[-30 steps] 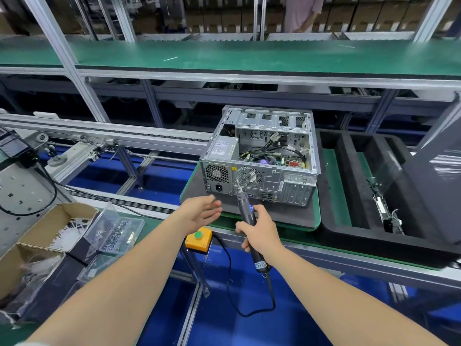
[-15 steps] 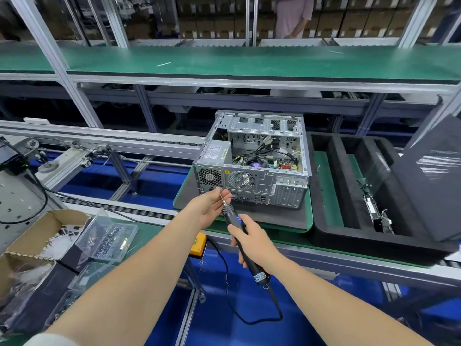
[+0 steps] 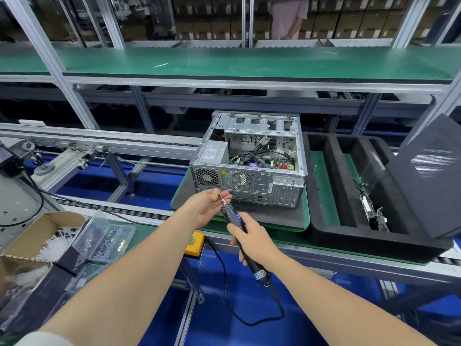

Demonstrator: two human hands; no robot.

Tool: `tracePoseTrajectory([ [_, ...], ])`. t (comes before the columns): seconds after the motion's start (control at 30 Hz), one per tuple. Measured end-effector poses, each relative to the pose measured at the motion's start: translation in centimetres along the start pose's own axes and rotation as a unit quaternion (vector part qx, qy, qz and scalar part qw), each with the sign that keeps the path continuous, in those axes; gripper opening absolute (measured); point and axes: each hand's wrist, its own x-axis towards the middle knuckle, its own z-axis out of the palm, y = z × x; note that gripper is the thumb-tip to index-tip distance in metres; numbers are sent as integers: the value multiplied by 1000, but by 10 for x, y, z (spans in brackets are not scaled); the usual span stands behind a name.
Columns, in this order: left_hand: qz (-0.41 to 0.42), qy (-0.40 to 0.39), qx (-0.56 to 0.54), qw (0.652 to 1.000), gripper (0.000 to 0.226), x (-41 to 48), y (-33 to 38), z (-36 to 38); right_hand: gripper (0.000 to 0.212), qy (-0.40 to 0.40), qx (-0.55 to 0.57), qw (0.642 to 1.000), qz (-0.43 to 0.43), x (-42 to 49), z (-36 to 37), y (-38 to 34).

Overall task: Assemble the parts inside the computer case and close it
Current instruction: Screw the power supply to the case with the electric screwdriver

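Loading the screwdriver (image 3: 230,215), seemingly: left hand (image 3: 205,208) pinches its bit (image 3: 222,199), right hand (image 3: 253,243) grips it; next, align with the case (image 3: 249,178).

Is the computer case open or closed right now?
Open. The computer case lies on its side with no cover on top, so its cables and circuit board show.

This is a factory assembly line for desktop computers. An open computer case (image 3: 249,166) sits on a green pallet (image 3: 307,216) on a roller conveyor (image 3: 117,211) that runs off to the case's left. Behind and above the case stretches a green-matted shelf (image 3: 224,63) on aluminium framing, with stacked cartons (image 3: 199,23) beyond. Right of the case lies a black foam tray (image 3: 321,236), in front a corded electric screwdriver (image 3: 233,217), front-left clear boxes of screws (image 3: 109,236)
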Motion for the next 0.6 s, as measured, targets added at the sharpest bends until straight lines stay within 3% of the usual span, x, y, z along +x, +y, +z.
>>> tracePoseTrajectory([
  [0.17,-25,23,64,997,20,2,3,-3,27,2,-11,1000,3,-2,1,-5],
  [0.27,-57,27,64,996,18,3,8,-5,20,-36,82,995,37,-2,0,-14],
  [0.47,-83,11,-40,996,26,6,20,2,20,-48,202,974,86,10,12,-39],
  [0.6,-103,1,-120,987,15,17,29,-1,24,-35,247,963,101,22,29,-50],
])
